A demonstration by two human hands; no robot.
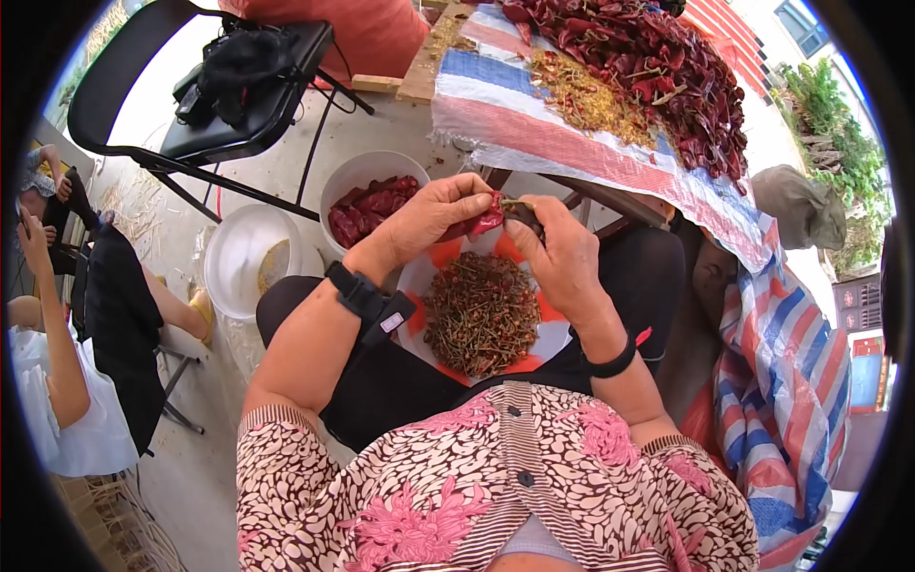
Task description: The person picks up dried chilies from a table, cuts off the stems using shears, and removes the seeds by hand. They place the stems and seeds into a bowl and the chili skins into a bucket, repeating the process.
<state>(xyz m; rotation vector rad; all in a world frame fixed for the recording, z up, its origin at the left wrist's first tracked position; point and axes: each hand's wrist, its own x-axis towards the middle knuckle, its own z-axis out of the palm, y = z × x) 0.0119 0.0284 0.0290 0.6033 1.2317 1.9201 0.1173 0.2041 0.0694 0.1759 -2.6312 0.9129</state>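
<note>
Both of my hands meet above a container [412, 329] on my lap, filled with a heap of dried stems [481, 313]. Closed fingers of my left hand [434, 214] hold a red dried pepper [490, 214]. At its stem end, my right hand [558, 250] pinches the pepper's greenish stem [515, 204] between thumb and fingers. Just beyond my left hand, a white bucket [335, 181] holds dark red peppers [367, 212]. A large pile of dried red peppers [658, 86] lies on a striped sheet [543, 129] ahead of me.
Left of the bucket stands a white tub [224, 276]. A black folding chair [191, 143] with a dark bag [246, 71] is at the upper left. Another person [71, 381] sits at the far left. The striped sheet hangs down on the right, near a grey-green sack [801, 205].
</note>
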